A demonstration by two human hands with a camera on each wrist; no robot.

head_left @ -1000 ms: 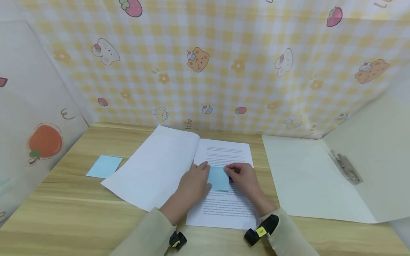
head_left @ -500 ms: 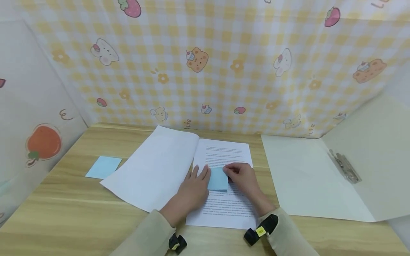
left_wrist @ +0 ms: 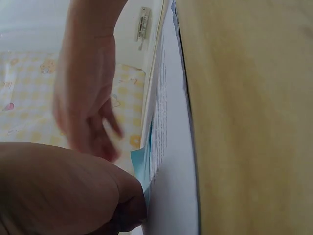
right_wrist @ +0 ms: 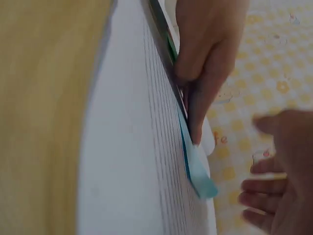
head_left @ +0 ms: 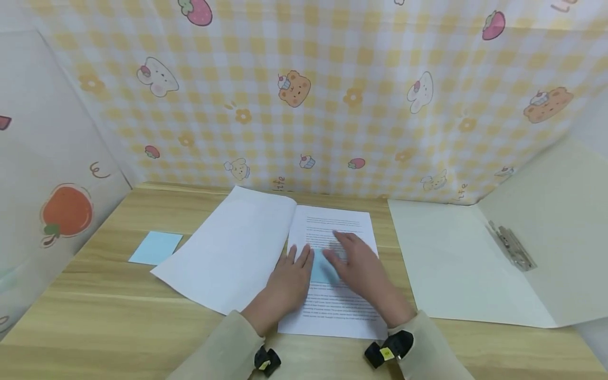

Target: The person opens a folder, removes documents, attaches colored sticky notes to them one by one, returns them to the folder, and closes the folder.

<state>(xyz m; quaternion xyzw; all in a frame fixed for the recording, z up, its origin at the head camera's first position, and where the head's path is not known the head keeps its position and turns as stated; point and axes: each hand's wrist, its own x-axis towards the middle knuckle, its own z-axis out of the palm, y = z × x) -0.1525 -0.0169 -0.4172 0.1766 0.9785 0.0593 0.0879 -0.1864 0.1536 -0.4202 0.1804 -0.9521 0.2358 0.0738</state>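
Observation:
A light-blue sticky note (head_left: 323, 273) lies on the printed page (head_left: 332, 314) of an opened stack of paper. In the right wrist view, the free end of the sticky note (right_wrist: 199, 177) curls up off the page. My left hand (head_left: 288, 282) rests on the page with fingers extended, touching the note's left edge. Above the note's right side my right hand (head_left: 363, 268) hovers, thumb and fingers spread and holding nothing; it is blurred by motion. In the left wrist view, the right hand (left_wrist: 90, 103) is apart from the raised corner of the note.
A turned-back blank sheet (head_left: 228, 248) spreads left of the printed page. Another blue sticky note (head_left: 155, 247) lies at the far left on the wooden table (head_left: 142, 327). An opened white folder (head_left: 456, 264) with a metal clip (head_left: 512, 247) stands at the right.
My right hand has let go of the note's right edge and lifted, its fingers opening. My left hand's fingers have straightened along the note's left edge.

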